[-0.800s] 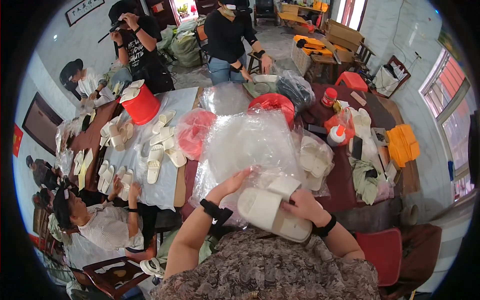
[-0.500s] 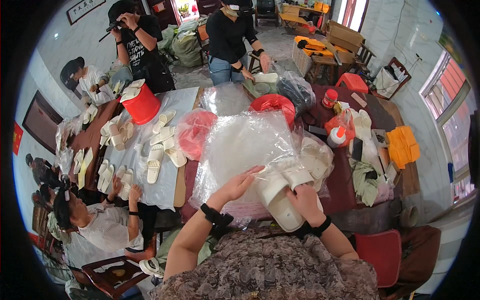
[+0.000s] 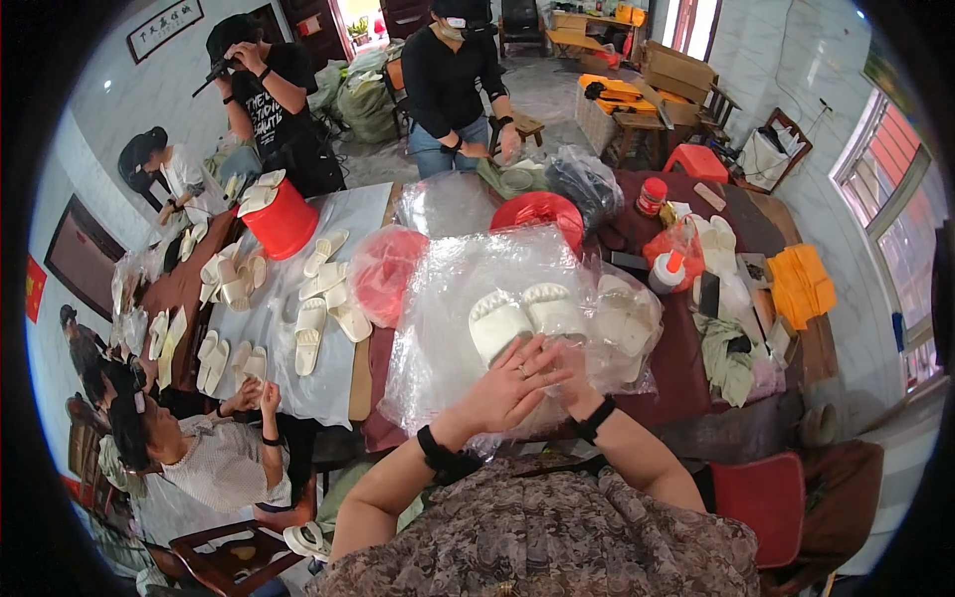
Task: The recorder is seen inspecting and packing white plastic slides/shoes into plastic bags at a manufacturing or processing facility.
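A pair of cream slippers [image 3: 499, 324] lies toes away from me on a stack of clear plastic bags [image 3: 438, 289]. Shiny film shows around the pair, but I cannot tell whether it fully encloses both slippers. My left hand [image 3: 517, 386] is open, fingers stretched and spread across the heel end of the pair. Beside it, my right hand [image 3: 574, 382] rests at the heel of the right slipper. Its fingers are partly hidden by the left hand's fingertips. Just to the right lie other cream slippers in a clear bag [image 3: 623, 316].
Red plastic [image 3: 383, 274] and a red basin [image 3: 537, 214] border the stack. A white bottle [image 3: 668, 271], a red-lidded jar [image 3: 652, 196] and orange cloth [image 3: 802, 287] stand right. Loose slippers [image 3: 309, 336] and a red bucket [image 3: 280, 216] lie left, near co-workers.
The slippers have moved away from me and now lie flat on the bag stack. My left hand has come down onto their heels; my right hand has shifted inward beside it.
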A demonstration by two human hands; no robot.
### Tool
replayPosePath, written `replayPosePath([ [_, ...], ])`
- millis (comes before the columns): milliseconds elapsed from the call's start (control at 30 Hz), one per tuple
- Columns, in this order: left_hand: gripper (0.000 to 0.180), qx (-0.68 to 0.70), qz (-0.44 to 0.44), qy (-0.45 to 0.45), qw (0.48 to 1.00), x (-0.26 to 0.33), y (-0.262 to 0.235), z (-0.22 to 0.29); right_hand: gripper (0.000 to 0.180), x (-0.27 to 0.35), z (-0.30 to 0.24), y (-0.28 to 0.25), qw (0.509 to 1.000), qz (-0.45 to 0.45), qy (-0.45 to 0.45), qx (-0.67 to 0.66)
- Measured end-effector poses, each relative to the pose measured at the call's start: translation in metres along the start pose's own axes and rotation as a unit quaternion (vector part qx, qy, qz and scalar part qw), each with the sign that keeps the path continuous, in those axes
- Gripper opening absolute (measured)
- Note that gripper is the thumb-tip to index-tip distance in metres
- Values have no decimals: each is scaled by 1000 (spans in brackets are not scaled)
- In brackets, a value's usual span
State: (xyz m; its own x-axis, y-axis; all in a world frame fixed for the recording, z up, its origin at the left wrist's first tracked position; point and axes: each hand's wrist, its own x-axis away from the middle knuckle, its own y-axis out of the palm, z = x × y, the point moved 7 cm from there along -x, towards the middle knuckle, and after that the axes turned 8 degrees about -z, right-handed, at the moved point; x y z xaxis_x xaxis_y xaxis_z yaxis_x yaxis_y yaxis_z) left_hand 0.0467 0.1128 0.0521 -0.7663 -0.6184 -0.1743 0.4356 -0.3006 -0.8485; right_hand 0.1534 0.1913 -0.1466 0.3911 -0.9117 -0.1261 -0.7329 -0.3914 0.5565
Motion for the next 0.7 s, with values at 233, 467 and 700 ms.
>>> replayPosePath([
  [233, 47, 37, 6, -21, 999, 32, -13, -5, 59, -45, -59, 115, 563, -136, 26, 815],
  [467, 54, 126, 145, -90, 977, 73, -13, -36, 63, -12, -44, 92, 734, -103, -11, 672],
  [700, 85, 46, 235, -392, 888, 127, 12, -93, 36, 62, -153, 175, 781, -354, 117, 501],
])
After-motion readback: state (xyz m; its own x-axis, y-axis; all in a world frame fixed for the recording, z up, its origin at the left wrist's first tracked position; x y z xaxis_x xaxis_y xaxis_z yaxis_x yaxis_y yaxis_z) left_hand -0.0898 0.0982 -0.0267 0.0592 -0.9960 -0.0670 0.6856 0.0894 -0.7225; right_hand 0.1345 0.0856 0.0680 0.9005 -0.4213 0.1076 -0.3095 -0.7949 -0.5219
